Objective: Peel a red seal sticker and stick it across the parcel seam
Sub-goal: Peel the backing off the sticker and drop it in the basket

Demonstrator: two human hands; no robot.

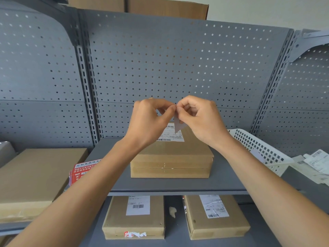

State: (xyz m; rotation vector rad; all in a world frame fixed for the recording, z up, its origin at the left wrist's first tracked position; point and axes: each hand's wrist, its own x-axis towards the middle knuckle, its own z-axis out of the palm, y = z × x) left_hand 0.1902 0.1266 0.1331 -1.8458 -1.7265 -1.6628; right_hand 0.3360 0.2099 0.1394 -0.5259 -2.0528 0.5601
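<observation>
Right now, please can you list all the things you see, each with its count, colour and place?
parcel: 1, brown with a white label, middle of the upper shelf, under the hands
red sticker sheets: 1 stack, red and white, upper shelf, left of the parcel
large box: 1, brown, far left
lower parcels: 2, brown with white labels, lower shelf
basket: 1, white, right
loose labels: several, white, far right
pegboard: grey, back wall
sticker piece: 1, its grey-white side faces the camera, pinched between both hands
left hand: 1, grip on the sticker piece, above the parcel
right hand: 1, grip on the sticker piece, above the parcel
</observation>
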